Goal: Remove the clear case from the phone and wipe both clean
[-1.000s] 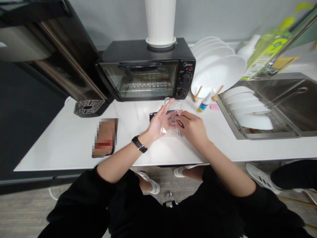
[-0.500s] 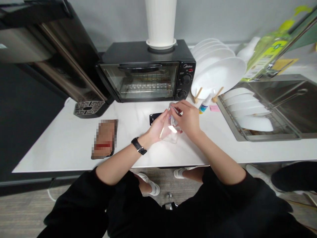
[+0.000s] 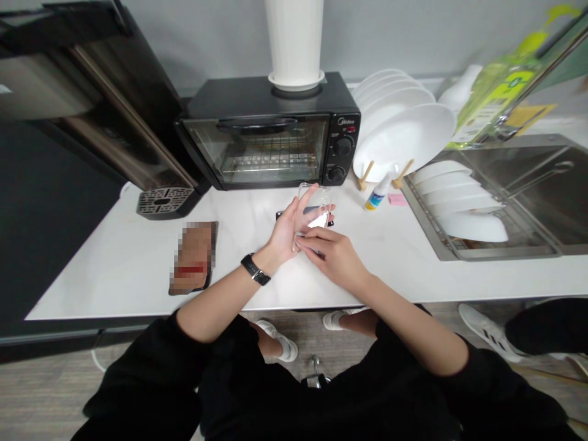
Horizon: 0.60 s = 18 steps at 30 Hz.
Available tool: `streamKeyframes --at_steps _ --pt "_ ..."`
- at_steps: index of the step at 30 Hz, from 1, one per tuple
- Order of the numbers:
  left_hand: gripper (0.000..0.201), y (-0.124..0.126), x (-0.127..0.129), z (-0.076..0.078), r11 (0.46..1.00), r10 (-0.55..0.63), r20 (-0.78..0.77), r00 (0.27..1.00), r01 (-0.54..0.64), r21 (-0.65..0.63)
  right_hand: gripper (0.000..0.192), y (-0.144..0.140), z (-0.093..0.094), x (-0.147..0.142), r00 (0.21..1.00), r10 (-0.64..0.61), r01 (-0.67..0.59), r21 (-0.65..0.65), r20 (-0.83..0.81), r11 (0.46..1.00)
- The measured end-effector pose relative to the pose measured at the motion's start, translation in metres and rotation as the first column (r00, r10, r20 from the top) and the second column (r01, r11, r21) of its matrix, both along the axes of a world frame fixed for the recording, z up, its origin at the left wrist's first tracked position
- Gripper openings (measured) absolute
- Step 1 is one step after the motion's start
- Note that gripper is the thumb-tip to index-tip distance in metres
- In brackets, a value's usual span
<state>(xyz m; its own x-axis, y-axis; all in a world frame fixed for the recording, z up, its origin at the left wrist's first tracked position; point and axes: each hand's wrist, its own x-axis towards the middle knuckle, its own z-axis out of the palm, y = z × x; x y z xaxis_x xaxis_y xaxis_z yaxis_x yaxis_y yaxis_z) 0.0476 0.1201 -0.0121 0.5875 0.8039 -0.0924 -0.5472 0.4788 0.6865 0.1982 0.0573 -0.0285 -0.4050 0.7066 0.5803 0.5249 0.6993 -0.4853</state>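
My left hand (image 3: pixel 285 229), with a black watch on its wrist, holds a clear phone case (image 3: pixel 315 202) upright above the white counter (image 3: pixel 114 263). My right hand (image 3: pixel 331 253) grips the case's lower edge, its fingers curled against it near my left palm. A black phone (image 3: pixel 281 215) lies flat on the counter just behind the case, mostly hidden by my hands.
A black toaster oven (image 3: pixel 269 138) with a white pot (image 3: pixel 294 40) on top stands behind. White plates (image 3: pixel 404 131) lean in a rack; a small spray bottle (image 3: pixel 378 194) and pink note (image 3: pixel 397 199) lie nearby. A blurred flat item (image 3: pixel 193 257) lies left. Sink rack (image 3: pixel 459 208) at right.
My right hand dropped from the case's top edge to its lower edge. The case now stands more upright in my left hand.
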Motion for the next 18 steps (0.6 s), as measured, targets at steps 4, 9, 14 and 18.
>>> streamKeyframes --at_steps 4,9,14,18 --pt "0.060 -0.002 0.001 0.003 0.999 0.041 -0.004 0.999 -0.041 0.006 0.024 -0.009 -0.002 0.014 0.990 -0.020 0.015 0.036 0.142 0.999" --pt "0.062 -0.001 0.004 -0.001 1.000 0.022 -0.008 1.000 -0.022 0.008 0.020 -0.007 0.004 0.025 0.935 -0.219 0.211 0.060 0.278 0.976" --pt "0.057 -0.003 0.007 -0.004 0.998 -0.009 -0.016 1.000 0.008 -0.066 0.020 0.017 0.018 0.030 0.875 -0.413 0.390 0.137 0.253 0.910" --pt "0.056 -0.004 0.009 -0.003 0.992 -0.067 -0.014 0.998 0.065 -0.108 0.022 0.043 0.025 0.033 0.861 -0.487 0.467 0.152 0.147 0.871"
